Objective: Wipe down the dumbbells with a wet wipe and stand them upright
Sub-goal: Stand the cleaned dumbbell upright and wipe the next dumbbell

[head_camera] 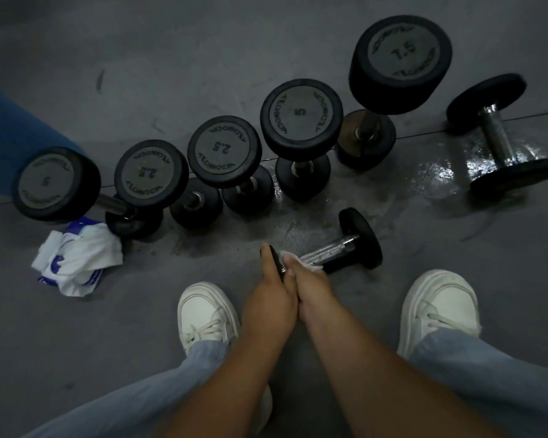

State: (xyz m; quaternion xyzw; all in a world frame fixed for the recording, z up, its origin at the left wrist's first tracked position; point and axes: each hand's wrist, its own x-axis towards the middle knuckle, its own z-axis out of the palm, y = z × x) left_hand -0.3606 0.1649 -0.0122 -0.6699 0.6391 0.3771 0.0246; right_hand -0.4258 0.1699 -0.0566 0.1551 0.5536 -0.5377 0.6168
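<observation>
Now we count seven dumbbells: five upright from nine to one o'clock, one lying at three, one at centre. Our left hand grips its head, and our right hand clamps one wet wipe round its handle.

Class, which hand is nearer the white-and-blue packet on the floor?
Left. The left hand grips the dumbbell at its near end, right of the packet; the right hand, holding a wipe, lies further right.
</observation>
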